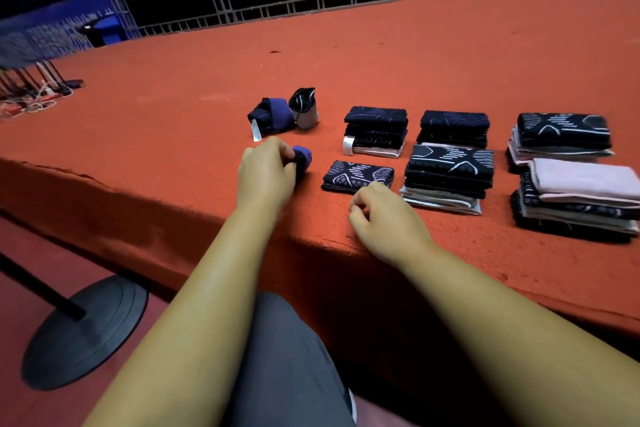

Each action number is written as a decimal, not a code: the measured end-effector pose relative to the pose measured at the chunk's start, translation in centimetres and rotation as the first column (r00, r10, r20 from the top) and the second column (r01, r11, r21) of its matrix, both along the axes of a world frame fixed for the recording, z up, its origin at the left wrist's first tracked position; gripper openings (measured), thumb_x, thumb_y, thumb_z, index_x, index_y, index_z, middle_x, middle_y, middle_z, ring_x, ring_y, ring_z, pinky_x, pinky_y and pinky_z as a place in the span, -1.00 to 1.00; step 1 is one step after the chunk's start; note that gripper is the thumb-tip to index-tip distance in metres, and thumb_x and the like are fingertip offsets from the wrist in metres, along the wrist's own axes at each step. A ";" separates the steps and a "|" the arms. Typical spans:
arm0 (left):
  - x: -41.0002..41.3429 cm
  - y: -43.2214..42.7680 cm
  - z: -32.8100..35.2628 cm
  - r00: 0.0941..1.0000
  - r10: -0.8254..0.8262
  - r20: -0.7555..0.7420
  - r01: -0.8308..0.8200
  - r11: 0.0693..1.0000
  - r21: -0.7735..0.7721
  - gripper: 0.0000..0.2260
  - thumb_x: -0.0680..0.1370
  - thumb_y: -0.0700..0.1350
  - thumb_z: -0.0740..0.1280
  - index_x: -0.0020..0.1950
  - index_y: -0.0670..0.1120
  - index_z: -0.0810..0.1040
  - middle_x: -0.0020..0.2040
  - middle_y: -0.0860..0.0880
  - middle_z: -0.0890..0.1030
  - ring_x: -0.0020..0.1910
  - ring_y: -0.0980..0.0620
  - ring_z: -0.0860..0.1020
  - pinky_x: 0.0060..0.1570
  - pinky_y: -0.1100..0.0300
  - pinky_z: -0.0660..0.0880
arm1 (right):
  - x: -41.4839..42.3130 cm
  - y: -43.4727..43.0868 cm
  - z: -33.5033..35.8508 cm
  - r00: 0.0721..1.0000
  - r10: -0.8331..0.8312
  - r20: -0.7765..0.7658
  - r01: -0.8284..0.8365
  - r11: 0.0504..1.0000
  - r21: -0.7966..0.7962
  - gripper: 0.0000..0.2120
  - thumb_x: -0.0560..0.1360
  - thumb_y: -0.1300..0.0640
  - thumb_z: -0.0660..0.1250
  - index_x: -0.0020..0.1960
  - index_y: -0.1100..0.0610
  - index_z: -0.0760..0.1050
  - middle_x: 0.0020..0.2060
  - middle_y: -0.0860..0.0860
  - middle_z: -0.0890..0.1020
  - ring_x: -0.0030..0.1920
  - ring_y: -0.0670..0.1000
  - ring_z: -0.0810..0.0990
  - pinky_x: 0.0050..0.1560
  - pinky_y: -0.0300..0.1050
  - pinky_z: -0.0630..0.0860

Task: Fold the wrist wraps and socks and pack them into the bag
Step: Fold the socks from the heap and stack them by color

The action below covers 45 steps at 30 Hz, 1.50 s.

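Most of the folding looks done; piles of folded socks (pixel 450 173) sit in rows on the right of the red table (pixel 173 149), a single folded sock (pixel 358 175) lies just left of them, and two rolled wraps (pixel 272 116) rest further back. The left hand (pixel 265 170) curls round a third wrap (pixel 303 157), blue and black, held on the table near its front edge; the right hand (pixel 381 218) rests just short of the single sock, fingers loosely bent, holding nothing. No bag is in view; by that, packing is all still to do.
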State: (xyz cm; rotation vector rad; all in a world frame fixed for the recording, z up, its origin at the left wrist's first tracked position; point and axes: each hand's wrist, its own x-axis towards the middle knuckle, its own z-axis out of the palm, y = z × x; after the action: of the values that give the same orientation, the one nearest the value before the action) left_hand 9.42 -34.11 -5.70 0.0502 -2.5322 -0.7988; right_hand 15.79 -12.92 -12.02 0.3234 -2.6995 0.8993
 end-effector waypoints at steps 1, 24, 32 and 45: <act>0.8 0.5 0.9 0.999 -0.039 -0.028 0.040 0.998 0.041 -0.78 0.53 -0.19 0.43 0.10 0.08 0.56 -0.10 0.06 0.55 0.06 -0.11 0.57 0.07 0.02 0.53 | 0.1 0.3 0.1 1.000 0.019 0.001 -0.019 1.000 -0.025 -0.95 0.61 0.02 0.29 -0.02 -0.06 0.51 -0.02 -0.13 0.52 -0.01 -0.04 0.56 0.08 0.10 0.56; 15.0 19.0 -0.6 0.689 -0.708 -0.154 0.656 0.521 0.546 -0.72 0.55 -0.44 0.35 0.05 -0.10 0.72 -0.07 0.06 0.75 -0.08 0.17 0.66 0.00 0.28 0.53 | 14.5 15.2 2.7 0.891 -0.451 0.051 0.453 0.880 -0.146 -0.67 0.41 -0.22 0.19 -0.08 -0.02 0.57 -0.28 -0.05 0.65 -0.20 0.07 0.60 -0.11 0.07 0.59; 12.2 17.1 -2.2 0.813 -0.566 -0.137 0.362 0.308 0.880 -0.77 0.55 -0.36 0.36 0.09 -0.12 0.72 -0.05 -0.14 0.71 -0.06 -0.11 0.60 -0.04 0.05 0.56 | 13.2 18.4 2.5 0.865 -0.482 0.143 0.499 0.792 -0.351 -0.82 0.52 0.08 0.31 -0.21 0.10 0.59 -0.35 0.04 0.71 -0.25 0.08 0.67 -0.13 0.00 0.59; 8.3 11.6 -2.5 0.957 -0.284 -0.065 0.146 0.275 0.950 -0.75 0.59 -0.40 0.28 0.02 -0.13 0.70 -0.16 -0.13 0.73 -0.22 -0.05 0.64 -0.17 0.09 0.61 | 12.6 20.1 4.0 0.902 -0.342 0.263 0.347 0.214 -0.913 -0.73 0.56 0.16 0.30 -0.32 0.09 0.52 -0.40 0.06 0.47 -0.49 -0.02 0.31 -0.40 -0.14 0.24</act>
State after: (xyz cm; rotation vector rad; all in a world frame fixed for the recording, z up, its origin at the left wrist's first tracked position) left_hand 17.76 -22.50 -8.19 0.1422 -1.7347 -2.4033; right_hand 28.41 7.14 -8.03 -0.5500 -1.5595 2.0790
